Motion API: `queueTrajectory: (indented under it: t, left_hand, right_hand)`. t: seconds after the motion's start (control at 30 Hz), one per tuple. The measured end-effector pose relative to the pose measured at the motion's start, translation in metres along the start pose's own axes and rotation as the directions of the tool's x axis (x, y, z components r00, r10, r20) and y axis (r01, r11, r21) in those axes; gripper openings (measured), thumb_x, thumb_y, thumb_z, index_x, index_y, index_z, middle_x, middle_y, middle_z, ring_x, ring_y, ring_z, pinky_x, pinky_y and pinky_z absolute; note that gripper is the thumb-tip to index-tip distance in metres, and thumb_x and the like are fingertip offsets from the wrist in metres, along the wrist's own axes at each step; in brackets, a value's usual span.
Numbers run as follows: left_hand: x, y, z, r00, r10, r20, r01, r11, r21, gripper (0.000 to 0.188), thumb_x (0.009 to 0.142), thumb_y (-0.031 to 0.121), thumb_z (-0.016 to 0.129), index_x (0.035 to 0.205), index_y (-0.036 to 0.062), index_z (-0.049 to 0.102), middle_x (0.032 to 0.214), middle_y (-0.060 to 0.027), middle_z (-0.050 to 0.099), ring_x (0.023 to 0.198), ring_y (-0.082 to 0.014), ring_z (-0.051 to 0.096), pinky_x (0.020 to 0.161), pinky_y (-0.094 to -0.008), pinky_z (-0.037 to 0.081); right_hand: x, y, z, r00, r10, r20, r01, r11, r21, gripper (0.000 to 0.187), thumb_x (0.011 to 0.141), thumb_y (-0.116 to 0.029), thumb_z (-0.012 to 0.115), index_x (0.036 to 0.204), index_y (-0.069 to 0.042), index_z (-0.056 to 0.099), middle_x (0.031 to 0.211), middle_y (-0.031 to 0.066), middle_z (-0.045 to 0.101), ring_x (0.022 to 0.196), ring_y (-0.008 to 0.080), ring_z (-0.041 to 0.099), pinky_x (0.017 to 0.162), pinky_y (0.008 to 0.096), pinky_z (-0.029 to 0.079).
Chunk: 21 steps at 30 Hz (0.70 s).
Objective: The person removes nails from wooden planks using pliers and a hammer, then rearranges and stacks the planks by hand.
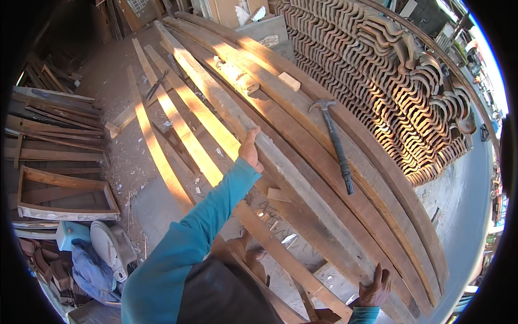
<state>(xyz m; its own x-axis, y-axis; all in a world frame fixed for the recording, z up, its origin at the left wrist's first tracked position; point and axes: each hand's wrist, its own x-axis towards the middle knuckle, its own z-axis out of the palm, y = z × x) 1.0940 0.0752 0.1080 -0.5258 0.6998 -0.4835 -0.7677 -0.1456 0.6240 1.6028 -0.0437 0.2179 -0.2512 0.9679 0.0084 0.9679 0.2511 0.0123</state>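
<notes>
A long, weathered wooden beam (pixel 302 189) runs from the upper left to the lower right, in front of me. My left hand (pixel 250 151) grips it around the middle, closed over its near edge. Toward its lower right end my right hand (pixel 376 286) holds the same beam, fingers curled over the top; part of that palm is hidden. Beyond it lie several reddish-brown planks side by side. Across them rests a claw hammer (pixel 335 143) with a dark handle. A small wood block (pixel 289 81) and a short chunk of timber (pixel 245 83) sit farther up.
Narrower sunlit slats (pixel 156 151) stretch out on the left, with a dark tool (pixel 156 85) among them. Stacked curved roof tiles (pixel 377 75) rise at the upper right. At the left are a wooden frame (pixel 70 213) and a blue cloth (pixel 94 267). Wood scraps litter the floor.
</notes>
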Motion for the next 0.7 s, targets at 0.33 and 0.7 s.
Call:
queueTrajectory:
  t: [0.33, 0.7]
  left_hand:
    - [-0.101, 0.01, -0.02, 0.988, -0.109, 0.113, 0.134, 0.963, -0.236, 0.041, 0.086, 0.046, 0.062, 0.104, 0.0091, 0.056, 0.087, -0.0097, 0.062, 0.081, -0.0234, 0.063, 0.073, -0.0417, 0.054]
    - [-0.177, 0.027, -0.158, 0.97, -0.217, -0.113, 0.205, 0.973, -0.108, 0.037, 0.09, 0.043, 0.061, 0.11, 0.0123, 0.057, 0.093, -0.0057, 0.062, 0.087, -0.0218, 0.064, 0.076, -0.0402, 0.055]
  right_hand:
    - [-0.064, -0.007, -0.036, 0.985, -0.103, -0.137, 0.075, 0.978, -0.194, 0.06, 0.084, -0.047, 0.071, 0.123, -0.003, 0.064, 0.1, 0.0175, 0.067, 0.087, 0.0367, 0.064, 0.077, 0.0478, 0.054]
    - [-0.218, -0.057, 0.016, 1.0, 0.001, -0.022, -0.002, 0.999, -0.046, 0.051, 0.073, -0.027, 0.079, 0.114, -0.002, 0.065, 0.101, 0.0196, 0.065, 0.094, 0.0407, 0.061, 0.082, 0.0506, 0.052]
